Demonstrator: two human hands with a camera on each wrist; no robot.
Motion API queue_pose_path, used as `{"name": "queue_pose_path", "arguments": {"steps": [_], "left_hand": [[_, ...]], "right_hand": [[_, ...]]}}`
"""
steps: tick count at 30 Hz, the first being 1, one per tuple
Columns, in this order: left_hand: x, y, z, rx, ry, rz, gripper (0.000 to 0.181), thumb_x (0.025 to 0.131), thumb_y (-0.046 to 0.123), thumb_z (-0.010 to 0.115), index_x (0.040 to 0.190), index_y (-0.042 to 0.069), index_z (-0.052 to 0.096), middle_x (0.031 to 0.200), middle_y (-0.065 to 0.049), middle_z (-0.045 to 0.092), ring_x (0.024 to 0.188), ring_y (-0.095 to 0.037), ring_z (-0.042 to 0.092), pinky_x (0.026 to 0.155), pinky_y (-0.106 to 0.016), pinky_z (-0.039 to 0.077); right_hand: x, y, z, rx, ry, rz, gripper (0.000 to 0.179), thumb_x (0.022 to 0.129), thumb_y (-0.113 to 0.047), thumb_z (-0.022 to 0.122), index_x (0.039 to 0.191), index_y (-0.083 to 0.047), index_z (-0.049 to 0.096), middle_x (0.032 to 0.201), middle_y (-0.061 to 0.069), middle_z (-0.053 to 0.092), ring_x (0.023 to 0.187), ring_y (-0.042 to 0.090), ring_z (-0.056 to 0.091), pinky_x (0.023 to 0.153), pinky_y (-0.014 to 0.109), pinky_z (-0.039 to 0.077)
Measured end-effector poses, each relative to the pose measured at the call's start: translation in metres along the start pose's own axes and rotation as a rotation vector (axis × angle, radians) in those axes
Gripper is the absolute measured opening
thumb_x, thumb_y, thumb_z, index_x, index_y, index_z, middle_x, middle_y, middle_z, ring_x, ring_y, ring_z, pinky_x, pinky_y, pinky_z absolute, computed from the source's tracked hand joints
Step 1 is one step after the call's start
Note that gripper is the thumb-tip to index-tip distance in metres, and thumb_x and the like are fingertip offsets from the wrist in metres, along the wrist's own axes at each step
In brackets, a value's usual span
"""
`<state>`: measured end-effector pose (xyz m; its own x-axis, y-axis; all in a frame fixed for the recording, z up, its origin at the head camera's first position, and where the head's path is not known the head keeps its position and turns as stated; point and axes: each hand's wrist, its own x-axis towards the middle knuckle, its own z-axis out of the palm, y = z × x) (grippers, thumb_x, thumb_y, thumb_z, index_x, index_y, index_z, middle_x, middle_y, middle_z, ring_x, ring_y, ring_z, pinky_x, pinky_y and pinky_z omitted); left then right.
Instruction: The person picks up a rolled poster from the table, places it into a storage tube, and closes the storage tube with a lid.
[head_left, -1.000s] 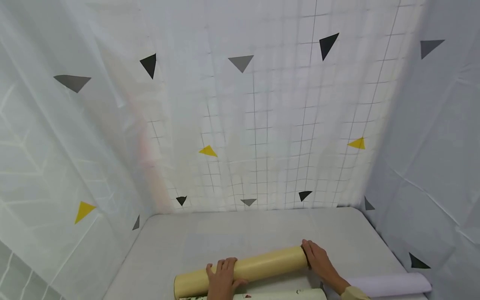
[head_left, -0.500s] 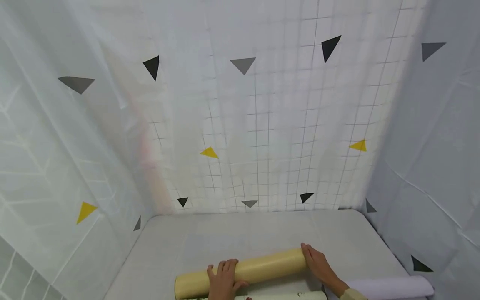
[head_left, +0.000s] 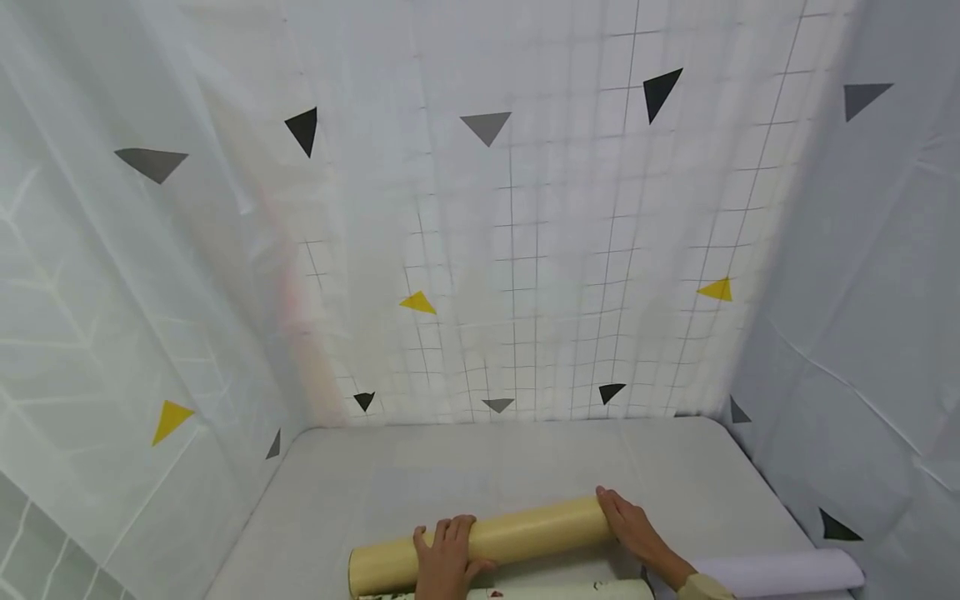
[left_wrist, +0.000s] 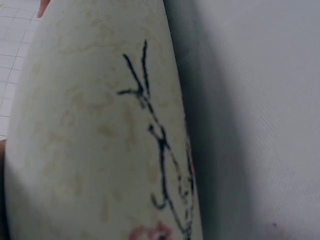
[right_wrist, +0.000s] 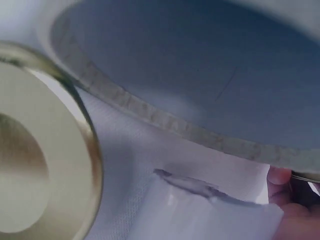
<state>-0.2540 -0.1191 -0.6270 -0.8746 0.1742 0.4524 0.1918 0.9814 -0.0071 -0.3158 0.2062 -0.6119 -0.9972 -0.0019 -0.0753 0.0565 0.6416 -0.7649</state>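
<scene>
A long yellow roll [head_left: 540,532] lies at a slant across the near part of the table in the head view. My left hand [head_left: 444,558] grips it left of its middle, fingers over the top and thumb on the near side. My right hand [head_left: 633,529] holds its right end, covering that end. Just in front lies a cream patterned roll [head_left: 585,590], partly cut off by the frame. In the left wrist view this patterned roll [left_wrist: 100,120] shows a dark branch print. Fingers of my right hand [right_wrist: 295,220] show at the right edge of the right wrist view.
A pale lavender roll [head_left: 780,572] lies at the right, near my right sleeve [head_left: 705,587]. The right wrist view shows a large hollow tube end [right_wrist: 170,120] and a gold-rimmed round end [right_wrist: 75,150]. Pale sheeting [head_left: 525,208] with triangles hangs behind the table [head_left: 525,458].
My right hand has shifted slightly left and down, from beyond the yellow roll's right end onto that end. My left hand stays in place on the roll.
</scene>
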Motion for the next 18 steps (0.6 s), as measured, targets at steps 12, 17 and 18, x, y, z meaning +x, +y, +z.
{"name": "queue_pose_path", "arguments": {"steps": [12,17,18], "left_hand": [[-0.0004,-0.0004,-0.0004,0.003,0.000,0.003,0.075,0.067,0.078,0.064,0.118,0.024,0.062,0.112,0.010,0.066,0.102,-0.016,0.060,0.092,-0.058,0.042],[-0.0011,0.0008,-0.0018,-0.018,-0.012,-0.009,0.073,0.067,0.075,0.067,0.119,0.024,0.062,0.113,0.010,0.066,0.102,-0.016,0.059,0.092,-0.058,0.040],[-0.0011,0.0012,-0.0022,-0.023,-0.014,-0.012,0.073,0.067,0.075,0.068,0.119,0.024,0.062,0.113,0.010,0.066,0.102,-0.017,0.059,0.092,-0.058,0.040]], "right_hand": [[0.0025,-0.0042,0.0003,0.080,-0.018,-0.006,0.046,0.111,-0.045,0.037,0.121,-0.011,0.067,0.118,0.008,0.070,0.097,0.016,0.058,0.086,0.038,0.047],[0.0037,-0.0042,0.0009,0.149,-0.030,-0.004,0.040,0.110,-0.041,0.041,0.120,-0.012,0.066,0.119,0.008,0.069,0.097,0.015,0.056,0.085,0.035,0.044],[0.0037,-0.0041,0.0010,0.163,-0.034,-0.007,0.039,0.110,-0.040,0.041,0.120,-0.011,0.066,0.120,0.008,0.069,0.098,0.015,0.056,0.085,0.035,0.044]]}}
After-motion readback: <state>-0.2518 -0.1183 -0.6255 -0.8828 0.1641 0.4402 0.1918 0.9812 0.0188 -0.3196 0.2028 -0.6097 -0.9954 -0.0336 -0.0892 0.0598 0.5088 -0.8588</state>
